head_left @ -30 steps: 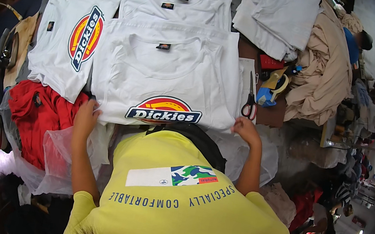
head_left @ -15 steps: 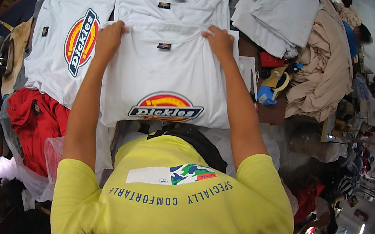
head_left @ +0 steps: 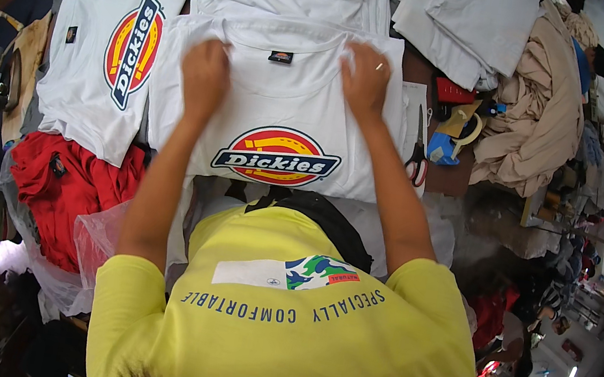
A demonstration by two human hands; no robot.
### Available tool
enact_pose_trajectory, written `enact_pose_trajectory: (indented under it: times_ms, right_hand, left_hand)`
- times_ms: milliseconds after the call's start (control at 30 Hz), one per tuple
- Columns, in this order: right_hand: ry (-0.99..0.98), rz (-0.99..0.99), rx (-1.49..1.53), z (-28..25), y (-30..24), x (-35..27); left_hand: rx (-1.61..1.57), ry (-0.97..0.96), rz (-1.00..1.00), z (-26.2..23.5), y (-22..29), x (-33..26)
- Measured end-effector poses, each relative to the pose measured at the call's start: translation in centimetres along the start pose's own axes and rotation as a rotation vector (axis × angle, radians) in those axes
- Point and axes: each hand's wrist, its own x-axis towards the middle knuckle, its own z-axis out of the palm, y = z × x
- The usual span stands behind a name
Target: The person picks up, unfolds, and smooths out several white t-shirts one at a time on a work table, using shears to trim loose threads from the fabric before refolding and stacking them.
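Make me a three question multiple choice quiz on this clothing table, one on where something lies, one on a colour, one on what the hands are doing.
1. Where are the scissors?
A. right of the front white T-shirt
B. on the red garment
C. in the left hand

2. What colour is the crumpled garment left of the person?
A. blue
B. red
C. green

3. What are the hands doing?
A. holding scissors
B. hanging off the table
C. pressing flat on the shirt

Answers: 1 A, the scissors lie just past the shirt's right edge. 2 B, it is plainly red. 3 C, left hand and right hand rest palms down near the collar.
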Motion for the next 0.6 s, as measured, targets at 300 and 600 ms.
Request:
enact_pose_trajectory:
  times_ms: [300, 600]
  right_hand:
    - [-0.49, 0.013, -0.096, -1.5, -4.1, -8.0]
    - [-0.314, -0.113, -0.23, 2.9, 3.0, -1.7]
  left_hand:
    - [0.132, -0.4, 0.028, 0.4, 3.1, -9.2]
    - [0.393, -0.302, 0.197, 3.1, -6.1, 1.2]
